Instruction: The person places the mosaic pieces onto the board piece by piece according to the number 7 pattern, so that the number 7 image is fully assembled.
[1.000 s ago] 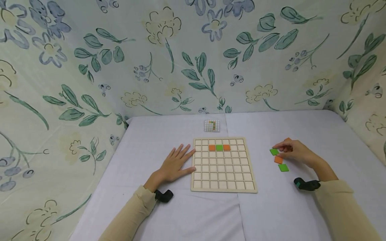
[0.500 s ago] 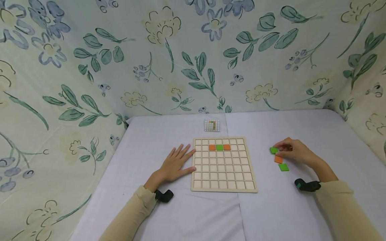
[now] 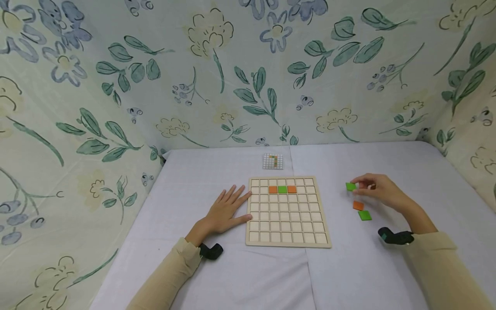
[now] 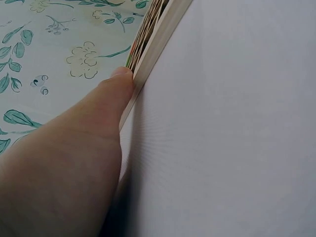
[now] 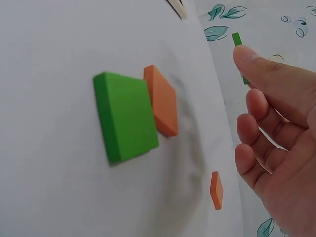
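Observation:
My right hand [image 3: 377, 189] pinches a green square tile [image 3: 350, 186] between thumb and fingertips, lifted off the cloth. Below it on the table lie an orange tile [image 3: 358, 206] and a green tile [image 3: 364, 215], close together. The right wrist view shows a further orange tile [image 5: 216, 190] beyond them, which my hand mostly hides in the head view. My left hand [image 3: 224, 214] lies flat with fingers spread at the left edge of a wooden grid board [image 3: 286, 224], its thumb touching the rim. In an upper row of the board sit an orange tile [image 3: 273, 190], a green tile [image 3: 282, 190] and another orange tile [image 3: 292, 189].
A small card [image 3: 273, 161] printed with a grid and coloured squares lies behind the board. White cloth [image 3: 267, 280] covers the table, and floral fabric [image 3: 248, 86] hangs at the back and sides.
My right hand has picked up the green tile and moved it slightly up and away from the loose orange tile. My left hand and the board stay as they were.

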The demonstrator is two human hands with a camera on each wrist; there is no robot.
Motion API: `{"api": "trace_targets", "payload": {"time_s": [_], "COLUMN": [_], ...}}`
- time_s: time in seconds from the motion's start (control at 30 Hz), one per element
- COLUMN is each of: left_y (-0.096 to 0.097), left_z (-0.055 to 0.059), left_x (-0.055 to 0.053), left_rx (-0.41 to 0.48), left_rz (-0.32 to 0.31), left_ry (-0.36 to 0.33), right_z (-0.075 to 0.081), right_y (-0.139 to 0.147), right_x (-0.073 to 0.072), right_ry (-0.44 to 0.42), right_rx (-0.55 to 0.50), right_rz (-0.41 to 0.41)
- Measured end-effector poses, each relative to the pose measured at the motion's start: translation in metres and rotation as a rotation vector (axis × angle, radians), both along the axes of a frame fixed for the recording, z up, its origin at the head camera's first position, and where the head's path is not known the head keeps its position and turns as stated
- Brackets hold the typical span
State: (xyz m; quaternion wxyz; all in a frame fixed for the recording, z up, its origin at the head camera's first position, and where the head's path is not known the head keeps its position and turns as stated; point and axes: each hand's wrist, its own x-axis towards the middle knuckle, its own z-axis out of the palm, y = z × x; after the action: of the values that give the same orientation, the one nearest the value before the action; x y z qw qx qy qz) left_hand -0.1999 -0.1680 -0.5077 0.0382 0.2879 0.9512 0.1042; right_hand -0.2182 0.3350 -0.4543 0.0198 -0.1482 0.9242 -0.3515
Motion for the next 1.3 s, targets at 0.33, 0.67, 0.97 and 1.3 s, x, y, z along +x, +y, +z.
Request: {"api": "trace_targets", "payload": {"time_s": [0.33,0.67,0.97,1.3], "left_y": [-0.001,0.000,0.000,0.000], "left_z": [-0.001,-0.001,0.001,0.002], "left_x": [-0.001,-0.002,0.000,0.000], "left_rx": [0.000,-0.001,0.002,-0.026], "left_rz": [-0.003,-0.006,-0.001,0.006], "left_ry": [0.006,0.012,0.008,-0.003], "right_z": [0.016,0.019,0.020,0.007], "right_y": [-0.026,-0.049,-0.068,-0.091], "right_x": [0.001,-0.004,-0.008,-0.015], "right_ry": [0.039,0.070,0.054,0.016], "right_rx": [-0.020,-0.049,-0.092,-0.127], "right_rz": [0.009,0.042,0.067,0.109]}}
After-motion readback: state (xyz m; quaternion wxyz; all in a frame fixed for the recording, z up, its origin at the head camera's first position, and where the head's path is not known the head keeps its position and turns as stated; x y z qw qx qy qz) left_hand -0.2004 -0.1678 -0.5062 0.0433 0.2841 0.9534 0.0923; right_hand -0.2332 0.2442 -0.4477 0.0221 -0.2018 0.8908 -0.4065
